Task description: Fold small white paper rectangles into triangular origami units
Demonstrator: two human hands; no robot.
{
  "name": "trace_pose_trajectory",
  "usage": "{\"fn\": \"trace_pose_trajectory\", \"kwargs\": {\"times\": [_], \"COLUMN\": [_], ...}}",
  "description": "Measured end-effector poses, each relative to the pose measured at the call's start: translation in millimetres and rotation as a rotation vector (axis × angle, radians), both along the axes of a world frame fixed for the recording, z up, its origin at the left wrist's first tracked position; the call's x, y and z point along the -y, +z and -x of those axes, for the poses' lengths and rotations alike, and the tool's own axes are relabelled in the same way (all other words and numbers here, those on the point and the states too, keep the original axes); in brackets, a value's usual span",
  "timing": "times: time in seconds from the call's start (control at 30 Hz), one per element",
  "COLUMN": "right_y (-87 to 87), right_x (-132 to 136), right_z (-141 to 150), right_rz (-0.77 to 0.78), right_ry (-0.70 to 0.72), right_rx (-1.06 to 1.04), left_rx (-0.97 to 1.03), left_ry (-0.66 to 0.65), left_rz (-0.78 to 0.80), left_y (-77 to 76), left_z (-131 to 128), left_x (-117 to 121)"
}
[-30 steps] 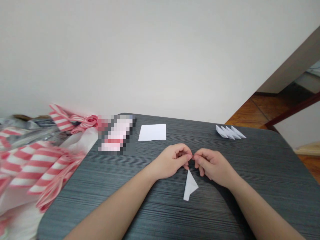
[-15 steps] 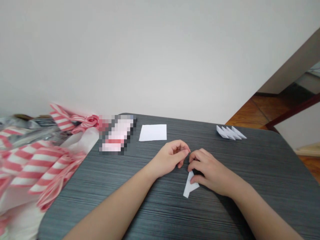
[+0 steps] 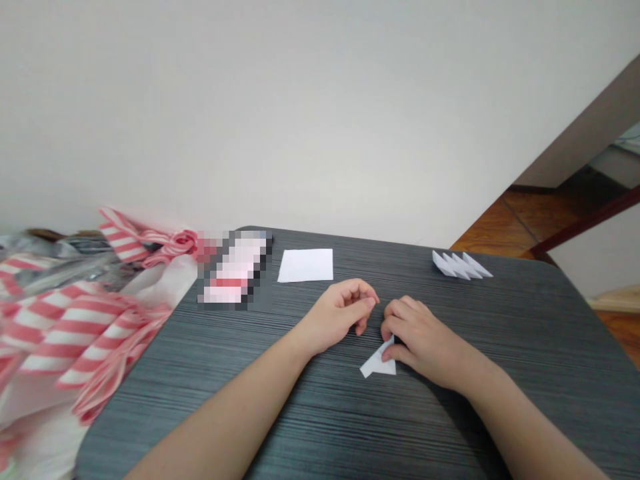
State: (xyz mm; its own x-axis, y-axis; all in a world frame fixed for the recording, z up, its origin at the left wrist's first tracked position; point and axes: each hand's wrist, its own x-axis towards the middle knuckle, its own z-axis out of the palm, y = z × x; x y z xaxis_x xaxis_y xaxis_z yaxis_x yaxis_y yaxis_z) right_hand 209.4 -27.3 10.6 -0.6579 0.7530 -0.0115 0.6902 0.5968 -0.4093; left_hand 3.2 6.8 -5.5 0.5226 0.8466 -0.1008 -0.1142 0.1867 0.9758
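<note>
My right hand (image 3: 415,340) pinches a small folded piece of white paper (image 3: 379,363) between thumb and fingers, just above the dark tabletop (image 3: 320,413). A narrow strip of the paper points to the lower left, with a wider flap beside it; its upper end is hidden under my fingers. To the left, my left hand (image 3: 345,313) is closed, thumb against the curled index finger, with nothing visible in it. It is a short gap away from the right hand and does not touch the paper.
Flat white sheets (image 3: 306,265) lie at the back of the table. Several folded paper pieces (image 3: 461,265) sit in a row at the back right. A blurred-out flat object (image 3: 235,267) lies at the left edge. Red-and-white striped cloth (image 3: 80,327) is piled left of the table.
The folded paper has turned in my right hand, so its strip now points further left. The right hand has shifted slightly right; the left has hardly moved.
</note>
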Motion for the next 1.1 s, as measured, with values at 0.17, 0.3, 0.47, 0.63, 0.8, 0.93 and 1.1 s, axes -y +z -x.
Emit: {"fn": "trace_pose_trajectory", "kwargs": {"times": [0.17, 0.3, 0.47, 0.63, 0.8, 0.93, 1.1], "right_y": [1.4, -1.9, -7.1, -10.7, -18.0, -21.0, -15.0], "right_x": [-2.1, -4.0, -3.0, -1.1, -2.4, -3.0, -4.1], "right_z": [-1.3, -4.5, -6.8, -6.6, -5.6, -5.3, -4.9], "right_rz": [0.041, 0.082, 0.102, 0.098, 0.179, 0.263, 0.178], "right_ry": [-0.013, -0.072, -0.27, -0.39, -0.409, -0.404, -0.44], "right_rx": [-0.036, -0.154, -0.341, -0.45, -0.55, -0.697, -0.596], "left_rx": [0.003, -0.043, -0.115, -0.107, -0.179, -0.212, -0.224], "left_ry": [0.008, 0.03, -0.015, -0.109, -0.147, -0.096, -0.066], "left_rz": [-0.01, -0.028, -0.096, -0.117, -0.179, -0.19, -0.18], "left_y": [-1.0, 2.3, 6.9, 6.1, 6.2, 6.4, 6.7], "left_z": [-0.4, -2.1, -3.1, -2.4, -2.4, -2.8, -3.0], "left_x": [-0.9, -0.4, 1.7, 4.3, 5.9, 5.8, 4.3]}}
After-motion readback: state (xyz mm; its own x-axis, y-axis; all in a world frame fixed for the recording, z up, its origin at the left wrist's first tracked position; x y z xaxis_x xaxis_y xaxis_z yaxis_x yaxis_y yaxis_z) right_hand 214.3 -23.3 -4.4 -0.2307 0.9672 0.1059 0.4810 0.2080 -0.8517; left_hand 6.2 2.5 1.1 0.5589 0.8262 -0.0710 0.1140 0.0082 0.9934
